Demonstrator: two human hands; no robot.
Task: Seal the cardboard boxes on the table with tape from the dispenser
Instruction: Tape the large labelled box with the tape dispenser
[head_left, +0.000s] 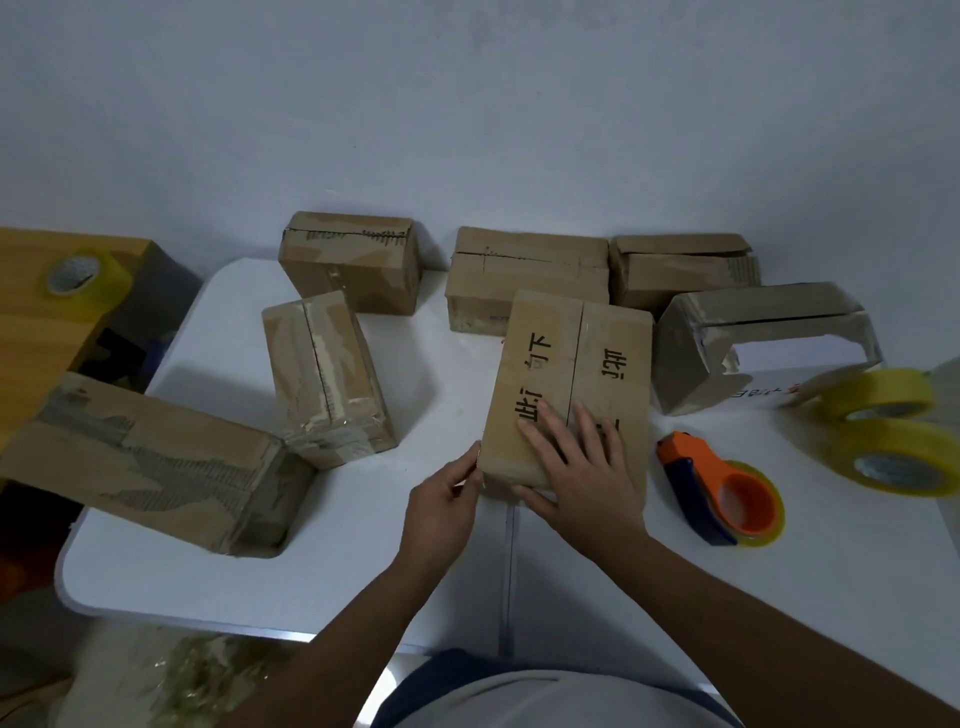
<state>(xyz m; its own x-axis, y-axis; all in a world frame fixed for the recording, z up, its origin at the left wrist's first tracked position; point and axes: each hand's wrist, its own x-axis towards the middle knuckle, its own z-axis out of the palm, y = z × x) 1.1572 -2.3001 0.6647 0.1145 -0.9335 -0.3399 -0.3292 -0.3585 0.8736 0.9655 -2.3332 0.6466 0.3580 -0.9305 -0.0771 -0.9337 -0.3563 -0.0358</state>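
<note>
A cardboard box with black printed characters (576, 358) lies on the white table (337, 545) in front of me, its top flaps closed along a centre seam. My right hand (576, 467) rests flat on the box's near end, fingers spread across the seam and thumb against the near face. My left hand (441, 506) touches the box's near left corner, its fingers curled there. The orange and blue tape dispenser (722, 491) lies on the table just right of the box, untouched by either hand.
Several more worn cardboard boxes stand around: a long one (150, 462) at left, one (324, 379) left of centre, three along the wall (353, 260) (524, 270) (680, 270), one (748, 343) at right. Yellow tape rolls (893, 447) lie far right, another roll (83, 275) on a wooden surface at left.
</note>
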